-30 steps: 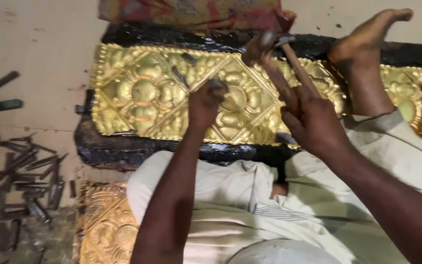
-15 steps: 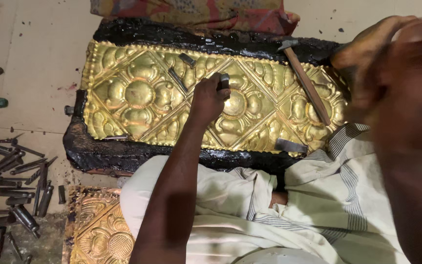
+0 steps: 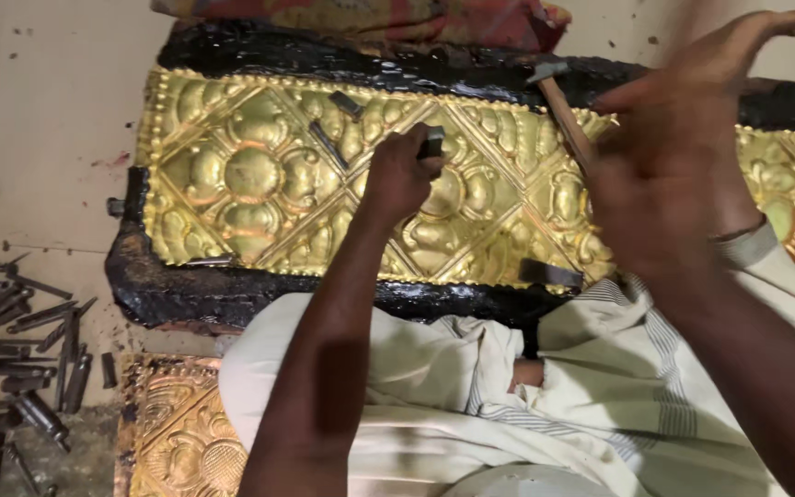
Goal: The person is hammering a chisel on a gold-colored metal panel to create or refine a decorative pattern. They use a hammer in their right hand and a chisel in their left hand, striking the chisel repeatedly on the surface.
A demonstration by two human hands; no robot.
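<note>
Punch [image 3: 432, 142] stands upright on the gold sheet [image 3: 259, 175], pinched in left hand [image 3: 404, 177] grip to hold its tip on the relief, while right hand [image 3: 669, 175], blurred, fingers spread wide, is beside the hammer [image 3: 563, 110] lying on pitch block [image 3: 232, 290].

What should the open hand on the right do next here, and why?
Probably reach for the wooden-handled hammer lying on the gold embossed panel. The left hand holds a small metal punch upright on the panel, while the right hand hovers open and empty just beside the hammer's handle. A punch set in place likely needs a strike.
</note>
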